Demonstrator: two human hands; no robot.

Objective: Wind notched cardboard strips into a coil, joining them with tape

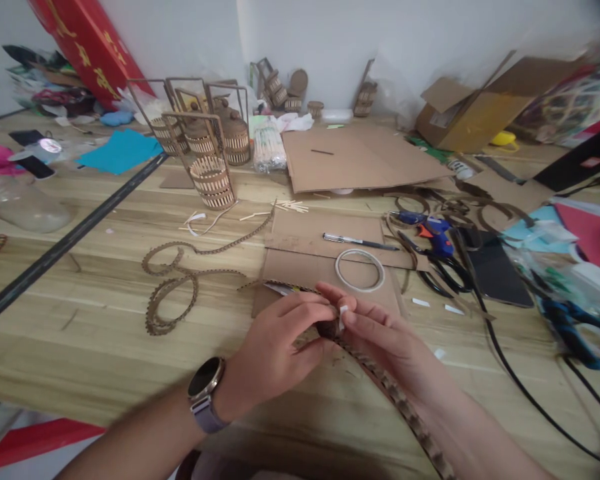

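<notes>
My left hand (284, 343), with a watch on the wrist, is closed around a small dark brown roll (326, 329) of corrugated cardboard strip. From the roll a ridged cardboard strip (395, 395) runs down past my right wrist toward the lower edge. Thumb and fingers of my right hand (387, 333) pinch a small white piece of tape (343, 316) right against the roll. Another loose corrugated strip (173, 303) lies curled on the table to the left. Part of the roll is hidden behind my fingers.
A ring of white tape (360, 270) and a pen (360, 241) lie on cardboard ahead. To the right are a blue glue gun (433, 233), black scissors (445, 275), a phone (500, 270) and a black cable (507, 367). Stick-and-cardboard baskets (213, 181) stand at back left.
</notes>
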